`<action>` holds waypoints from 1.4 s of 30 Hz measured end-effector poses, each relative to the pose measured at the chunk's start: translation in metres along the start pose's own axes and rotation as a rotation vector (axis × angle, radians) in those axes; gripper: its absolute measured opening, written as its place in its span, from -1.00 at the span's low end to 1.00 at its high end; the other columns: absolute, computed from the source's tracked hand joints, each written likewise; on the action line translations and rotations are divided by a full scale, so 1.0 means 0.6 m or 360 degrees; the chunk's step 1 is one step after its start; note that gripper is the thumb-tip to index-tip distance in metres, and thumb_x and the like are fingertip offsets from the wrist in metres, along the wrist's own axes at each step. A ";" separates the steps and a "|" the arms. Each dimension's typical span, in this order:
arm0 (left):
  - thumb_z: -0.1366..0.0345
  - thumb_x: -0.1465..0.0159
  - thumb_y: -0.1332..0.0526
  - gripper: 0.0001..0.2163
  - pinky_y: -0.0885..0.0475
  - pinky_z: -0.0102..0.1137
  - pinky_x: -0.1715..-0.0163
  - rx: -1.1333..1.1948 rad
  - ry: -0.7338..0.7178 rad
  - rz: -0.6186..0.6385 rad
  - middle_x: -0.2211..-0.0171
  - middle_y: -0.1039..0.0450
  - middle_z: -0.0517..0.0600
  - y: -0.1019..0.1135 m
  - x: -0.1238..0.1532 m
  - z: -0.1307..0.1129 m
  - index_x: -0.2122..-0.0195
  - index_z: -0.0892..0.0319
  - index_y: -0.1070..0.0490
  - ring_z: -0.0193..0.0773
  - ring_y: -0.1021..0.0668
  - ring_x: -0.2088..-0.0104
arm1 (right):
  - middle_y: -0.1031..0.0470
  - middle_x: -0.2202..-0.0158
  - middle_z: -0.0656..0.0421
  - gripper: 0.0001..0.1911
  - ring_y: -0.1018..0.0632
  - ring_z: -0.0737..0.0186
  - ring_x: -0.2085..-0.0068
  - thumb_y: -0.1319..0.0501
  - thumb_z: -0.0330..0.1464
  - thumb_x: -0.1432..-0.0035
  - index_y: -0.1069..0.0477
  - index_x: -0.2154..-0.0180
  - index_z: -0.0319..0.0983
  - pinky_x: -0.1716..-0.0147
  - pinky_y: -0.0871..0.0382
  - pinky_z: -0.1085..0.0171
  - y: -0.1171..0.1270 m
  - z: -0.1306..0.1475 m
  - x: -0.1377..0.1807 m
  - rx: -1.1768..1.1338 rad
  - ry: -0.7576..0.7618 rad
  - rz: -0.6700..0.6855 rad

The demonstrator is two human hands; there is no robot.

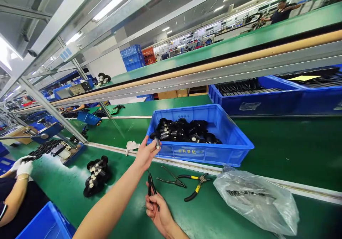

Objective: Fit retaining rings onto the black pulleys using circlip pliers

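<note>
My left hand [145, 154] reaches forward to the near left corner of a blue bin [229, 139] full of black wheel parts [184, 131]. Its fingers pinch a small metal-tipped part [157, 143] at the bin's rim. My right hand [157, 210] is lower, near the bench's front, closed round a slim black tool [151, 187] that points up. Black-and-yellow-handled pliers [187, 183] lie on the green mat just right of that hand.
A clear plastic bag [256, 199] lies at the right. A stack of black wheels [96, 176] sits left of my arm. A co-worker's gloved hand [24, 167] is at far left. Blue crates [278, 94] stand under the shelf behind.
</note>
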State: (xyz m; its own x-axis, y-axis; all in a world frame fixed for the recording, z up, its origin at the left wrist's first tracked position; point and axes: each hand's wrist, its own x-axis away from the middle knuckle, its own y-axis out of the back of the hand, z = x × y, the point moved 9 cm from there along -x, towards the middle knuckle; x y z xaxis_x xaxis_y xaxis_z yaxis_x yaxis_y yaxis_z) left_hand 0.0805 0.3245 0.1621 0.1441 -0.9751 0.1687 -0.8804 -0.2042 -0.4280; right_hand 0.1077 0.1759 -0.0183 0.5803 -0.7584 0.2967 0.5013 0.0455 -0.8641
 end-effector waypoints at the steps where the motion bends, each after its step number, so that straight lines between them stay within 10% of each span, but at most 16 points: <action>1: 0.28 -0.22 -0.57 -0.10 -0.60 -0.12 -0.22 0.0004 -0.0033 -0.0013 0.03 -0.70 0.13 -0.005 -0.007 -0.003 -0.50 0.09 -0.13 -0.12 -0.75 0.00 | -0.35 0.37 0.30 -0.33 -0.16 0.49 0.47 -0.44 -0.26 0.18 -0.55 -0.07 -0.13 0.49 0.15 0.37 0.000 0.001 0.000 -0.0028 -0.0009 -0.0003; 5: 0.16 -0.19 -0.58 -0.22 -0.64 -0.15 -0.11 -0.0224 -0.0265 -0.0022 -0.05 -0.69 0.21 0.076 0.041 -0.011 -0.38 0.14 -0.32 -0.06 -0.73 -0.04 | -0.36 0.38 0.31 -0.34 -0.16 0.47 0.47 -0.44 -0.25 0.16 -0.57 -0.07 -0.11 0.50 0.12 0.38 -0.004 0.013 0.001 -0.0119 -0.0024 0.0005; 11: -0.04 -0.18 -0.53 -0.45 -0.65 -0.25 0.12 -0.1120 -0.0531 -0.0666 0.22 -0.76 0.14 0.397 0.260 0.006 -0.06 0.21 -0.58 -0.10 -0.75 0.20 | -0.35 0.36 0.30 -0.29 -0.18 0.46 0.46 -0.44 -0.29 0.09 -0.51 -0.17 -0.03 0.50 0.03 0.40 0.002 0.013 -0.001 -0.0198 -0.0084 0.0029; 15: -0.08 -0.19 -0.50 -0.45 -0.65 -0.21 0.13 -0.1324 -0.0423 -0.0903 0.21 -0.76 0.12 0.518 0.378 0.063 -0.08 0.18 -0.59 -0.05 -0.75 0.20 | -0.33 0.34 0.28 -0.30 -0.19 0.44 0.45 -0.44 -0.28 0.06 -0.51 -0.19 -0.04 0.52 0.00 0.40 0.008 0.008 0.003 -0.0174 -0.0134 0.0023; 21: -0.07 -0.26 -0.43 -0.46 -0.59 -0.26 0.17 -0.1397 -0.0507 -0.1079 0.16 -0.76 0.14 0.520 0.400 0.104 -0.14 0.16 -0.57 -0.13 -0.70 0.25 | -0.32 0.31 0.27 -0.32 -0.22 0.43 0.41 -0.49 -0.28 0.00 -0.51 -0.19 0.04 0.48 -0.12 0.40 0.008 0.016 0.019 -0.0127 -0.0145 -0.0021; 42: 0.40 -0.23 -0.31 -0.47 -0.55 -0.27 0.20 -0.1877 -0.0313 -0.0731 0.20 -0.77 0.02 0.470 0.304 0.110 -0.25 0.01 -0.57 -0.11 -0.70 0.26 | -0.31 0.30 0.25 -0.23 -0.21 0.40 0.40 -0.56 -0.21 0.11 -0.51 -0.19 0.02 0.53 -0.15 0.36 0.031 0.005 0.012 -0.0145 -0.0198 -0.0118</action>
State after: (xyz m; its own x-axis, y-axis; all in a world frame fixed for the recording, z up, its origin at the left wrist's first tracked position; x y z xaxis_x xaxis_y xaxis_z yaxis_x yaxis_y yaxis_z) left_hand -0.1115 0.0831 0.0134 0.5154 -0.8527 -0.0855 -0.5834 -0.4222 0.6938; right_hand 0.1229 0.1731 -0.0311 0.6217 -0.6709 0.4043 0.4886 -0.0712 -0.8696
